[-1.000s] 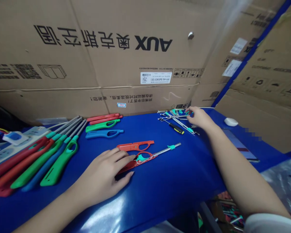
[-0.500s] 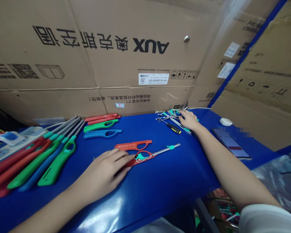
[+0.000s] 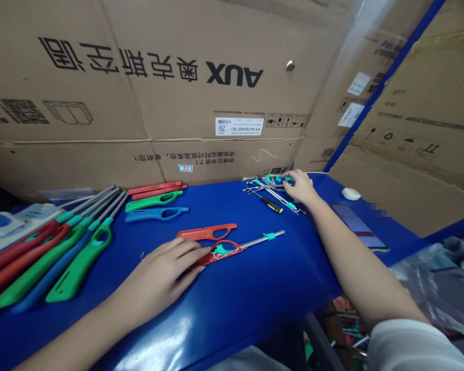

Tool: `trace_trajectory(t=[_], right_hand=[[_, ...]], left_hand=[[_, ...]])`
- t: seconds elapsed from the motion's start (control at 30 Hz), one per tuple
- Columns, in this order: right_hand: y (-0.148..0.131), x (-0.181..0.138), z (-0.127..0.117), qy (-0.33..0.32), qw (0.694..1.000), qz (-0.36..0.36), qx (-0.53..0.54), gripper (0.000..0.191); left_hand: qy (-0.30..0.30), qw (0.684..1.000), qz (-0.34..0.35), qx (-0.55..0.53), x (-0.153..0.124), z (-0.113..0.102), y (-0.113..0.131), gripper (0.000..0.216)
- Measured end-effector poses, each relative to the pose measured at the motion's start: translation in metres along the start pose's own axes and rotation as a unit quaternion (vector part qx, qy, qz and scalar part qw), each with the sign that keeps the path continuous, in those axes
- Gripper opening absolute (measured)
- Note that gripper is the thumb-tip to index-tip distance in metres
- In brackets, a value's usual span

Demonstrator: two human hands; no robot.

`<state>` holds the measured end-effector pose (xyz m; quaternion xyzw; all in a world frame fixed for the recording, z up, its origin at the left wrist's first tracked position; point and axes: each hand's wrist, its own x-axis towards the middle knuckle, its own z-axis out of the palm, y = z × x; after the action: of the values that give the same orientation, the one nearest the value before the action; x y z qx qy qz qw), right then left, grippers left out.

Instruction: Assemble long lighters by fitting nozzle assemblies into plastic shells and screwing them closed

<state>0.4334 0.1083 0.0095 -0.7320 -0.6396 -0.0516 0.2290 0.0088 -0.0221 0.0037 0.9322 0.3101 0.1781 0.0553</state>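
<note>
My left hand point(image 3: 174, 263) is closed on the rear of a red lighter shell half point(image 3: 204, 257), mostly hidden under its fingers. In that shell sit a green trigger point(image 3: 219, 251), a thin white wire and a metal tube point(image 3: 257, 240) with a green collar near its tip. A matching red shell half point(image 3: 206, 233) lies just behind it. My right hand point(image 3: 302, 188) is over a pile of lighter parts point(image 3: 272, 190), thumb and forefinger apart near some green pieces point(image 3: 286, 179). Beside the pile lies a black and yellow screwdriver point(image 3: 271, 204).
Several long-necked lighters point(image 3: 79, 263) lie at the left by a power strip point(image 3: 23, 224). Red, green and blue shells point(image 3: 156, 214) lie along the back. A phone point(image 3: 359, 226) and a white oval object point(image 3: 351, 194) are at the right. Cardboard walls point(image 3: 201, 113) stand behind.
The view has shifted slightly, so everything appears a little further left. My left hand keeps the red shell half in place. My right hand stays at the parts pile, its fingers slightly moved.
</note>
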Motion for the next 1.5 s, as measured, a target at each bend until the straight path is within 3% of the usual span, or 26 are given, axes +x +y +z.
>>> trace_trajectory(t=[0.17, 0.37, 0.43, 0.53, 0.63, 0.7, 0.77, 0.8, 0.9, 1.0, 1.07, 1.1, 1.17, 1.37, 1.5], right_hand=[[0.017, 0.003, -0.026, -0.016, 0.999, 0.045, -0.008, 0.040], [0.034, -0.009, -0.055, -0.227, 0.973, 0.013, 0.033, 0.017], [0.033, -0.012, -0.054, -0.261, 0.964, 0.006, 0.042, 0.013], [0.026, -0.013, -0.052, -0.239, 0.970, 0.004, 0.051, 0.006], [0.008, -0.012, -0.053, -0.165, 0.983, -0.013, 0.075, 0.006], [-0.015, -0.015, -0.053, -0.119, 0.986, -0.039, 0.108, 0.004], [-0.046, -0.025, -0.049, -0.091, 0.979, -0.074, 0.167, 0.015], [-0.064, -0.034, -0.046, -0.082, 0.955, -0.093, 0.270, 0.019], [-0.119, -0.071, -0.034, -0.221, 0.814, -0.131, 0.521, 0.029], [-0.159, -0.114, -0.021, -0.340, 0.687, -0.127, 0.630, 0.032], [-0.173, -0.134, -0.015, -0.386, 0.629, -0.116, 0.665, 0.032], [-0.176, -0.140, -0.012, -0.392, 0.616, -0.113, 0.674, 0.032], [-0.176, -0.146, -0.008, -0.395, 0.618, -0.114, 0.671, 0.034], [-0.171, -0.143, -0.005, -0.311, 0.720, -0.144, 0.603, 0.031], [-0.173, -0.142, -0.006, -0.302, 0.711, -0.135, 0.621, 0.026]], left_hand=[[0.000, 1.000, 0.000, 0.000, 0.001, -0.002, 0.002, 0.029], [0.018, 1.000, 0.002, -0.011, 0.001, 0.000, 0.000, 0.029], [0.020, 1.000, 0.003, -0.015, 0.002, 0.001, -0.001, 0.029], [0.026, 0.999, 0.002, -0.021, 0.003, 0.003, -0.001, 0.028], [0.025, 0.999, -0.006, -0.026, 0.003, 0.006, 0.000, 0.028], [0.030, 0.999, -0.019, -0.026, 0.002, 0.008, 0.001, 0.029], [0.045, 0.998, -0.043, -0.032, 0.001, 0.009, 0.003, 0.036], [0.057, 0.996, -0.056, -0.041, 0.001, 0.010, 0.004, 0.041], [0.107, 0.987, -0.088, -0.085, 0.003, 0.010, 0.010, 0.047], [0.153, 0.974, -0.101, -0.135, 0.005, 0.008, 0.018, 0.043], [0.154, 0.966, -0.103, -0.179, 0.006, 0.006, 0.023, 0.032], [0.141, 0.964, -0.103, -0.202, 0.006, 0.005, 0.026, 0.024], [0.115, 0.957, -0.118, -0.239, 0.007, 0.005, 0.029, 0.017], [0.120, 0.943, -0.152, -0.271, 0.006, 0.008, 0.028, 0.015], [0.113, 0.935, -0.168, -0.292, 0.006, 0.008, 0.029, 0.021]])
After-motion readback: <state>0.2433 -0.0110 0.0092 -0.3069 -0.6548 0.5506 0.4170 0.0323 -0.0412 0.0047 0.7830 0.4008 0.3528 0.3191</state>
